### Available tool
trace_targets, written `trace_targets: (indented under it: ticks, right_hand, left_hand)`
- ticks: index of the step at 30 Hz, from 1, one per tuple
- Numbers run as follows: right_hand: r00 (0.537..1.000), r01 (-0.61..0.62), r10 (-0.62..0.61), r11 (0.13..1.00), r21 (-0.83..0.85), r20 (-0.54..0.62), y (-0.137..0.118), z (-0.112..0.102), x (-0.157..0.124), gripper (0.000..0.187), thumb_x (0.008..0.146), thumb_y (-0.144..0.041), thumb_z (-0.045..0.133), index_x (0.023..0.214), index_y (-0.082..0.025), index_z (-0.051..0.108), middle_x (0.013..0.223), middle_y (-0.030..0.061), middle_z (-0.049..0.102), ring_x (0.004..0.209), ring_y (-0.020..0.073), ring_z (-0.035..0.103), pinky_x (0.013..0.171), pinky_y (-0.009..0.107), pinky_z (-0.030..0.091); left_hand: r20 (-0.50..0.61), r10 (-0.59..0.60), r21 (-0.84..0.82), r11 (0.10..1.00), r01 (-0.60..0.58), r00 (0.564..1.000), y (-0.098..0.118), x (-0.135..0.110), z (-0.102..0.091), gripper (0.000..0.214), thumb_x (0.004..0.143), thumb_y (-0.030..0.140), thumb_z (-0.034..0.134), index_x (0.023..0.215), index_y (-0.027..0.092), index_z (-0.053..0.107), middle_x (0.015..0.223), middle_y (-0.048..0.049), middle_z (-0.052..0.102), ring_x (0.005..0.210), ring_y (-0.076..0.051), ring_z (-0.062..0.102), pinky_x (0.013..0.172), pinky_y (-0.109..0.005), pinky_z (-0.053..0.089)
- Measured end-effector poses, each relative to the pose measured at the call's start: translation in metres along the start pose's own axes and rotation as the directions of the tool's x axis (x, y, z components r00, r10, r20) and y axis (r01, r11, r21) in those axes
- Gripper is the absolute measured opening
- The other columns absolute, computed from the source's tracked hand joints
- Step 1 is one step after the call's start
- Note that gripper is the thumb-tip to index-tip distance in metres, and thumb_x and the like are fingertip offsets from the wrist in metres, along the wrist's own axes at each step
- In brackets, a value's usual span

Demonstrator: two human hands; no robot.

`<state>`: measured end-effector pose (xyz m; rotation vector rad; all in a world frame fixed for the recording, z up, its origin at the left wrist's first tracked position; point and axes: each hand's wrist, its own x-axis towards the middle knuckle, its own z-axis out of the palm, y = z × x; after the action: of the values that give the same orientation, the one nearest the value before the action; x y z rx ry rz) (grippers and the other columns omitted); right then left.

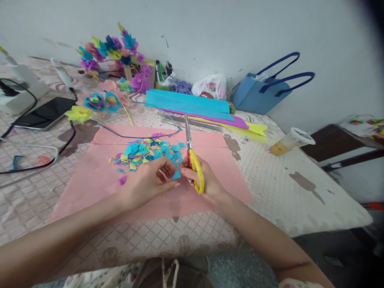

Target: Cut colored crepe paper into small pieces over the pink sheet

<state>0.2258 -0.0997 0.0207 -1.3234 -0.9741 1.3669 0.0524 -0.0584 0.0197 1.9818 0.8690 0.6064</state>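
My right hand (208, 180) is closed round scissors (195, 168) with yellow and red handles, their blades pointing away and looking shut. A small blue paper piece (177, 174) lies between the fingertips of both hands; its right edge meets my right fingertips. My left hand (147, 180) has curled fingers close to this piece, with the thumb stretched out apart from them. Beyond the hands, a heap of blue, yellow and purple paper bits (141, 151) rests on a pink paper sheet (99, 188).
Rolled blue paper (186, 102) lies at the back, with purple and yellow paper beside it. Paper flowers (112, 50) stand at the back left, near a phone (46, 114) and cables. A cup of orange drink (291, 142) and a blue bag (261, 94) are on the right.
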Motion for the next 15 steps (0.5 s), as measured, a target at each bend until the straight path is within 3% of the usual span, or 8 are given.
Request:
trace_targets:
  ticks: [5, 10, 15]
  right_hand:
    - [1.0, -0.016, 0.016, 1.0, 0.002, -0.004, -0.0005, 0.0017, 0.0004, 0.034, 0.058, -0.024, 0.074, 0.081, -0.02, 0.049, 0.065, -0.0075, 0.051, 0.047, 0.0056, 0.04, 0.039, 0.018, 0.028]
    - [1.0, -0.004, 0.004, 1.0, 0.002, -0.01, -0.0009, 0.0008, 0.0001, 0.034, 0.06, -0.027, 0.074, 0.081, -0.02, 0.049, 0.066, -0.0069, 0.052, 0.048, 0.0056, 0.041, 0.039, 0.017, 0.029]
    - [1.0, 0.006, -0.006, 1.0, 0.005, 0.011, 0.0019, -0.0013, 0.0007, 0.03, 0.064, -0.026, 0.071, 0.082, -0.021, 0.049, 0.067, -0.0069, 0.051, 0.045, 0.0048, 0.038, 0.039, 0.018, 0.029]
  left_hand:
    - [-0.051, 0.079, 0.068, 0.995, -0.075, 0.996, -0.0024, -0.0015, 0.0015, 0.006, 0.083, 0.019, 0.058, 0.088, 0.02, 0.061, 0.084, 0.0001, 0.067, 0.071, -0.014, 0.062, 0.064, -0.027, 0.049]
    - [-0.04, 0.02, 0.022, 1.0, -0.019, 0.999, -0.0041, 0.0028, -0.0016, 0.015, 0.087, 0.028, 0.054, 0.086, 0.017, 0.065, 0.078, -0.0023, 0.069, 0.07, -0.017, 0.063, 0.063, -0.028, 0.048]
    - [0.062, -0.12, -0.252, 0.959, 0.132, 0.991, -0.0042, 0.006, -0.0033, 0.024, 0.085, 0.039, 0.057, 0.077, 0.016, 0.062, 0.068, -0.0018, 0.066, 0.064, -0.017, 0.063, 0.061, -0.028, 0.05]
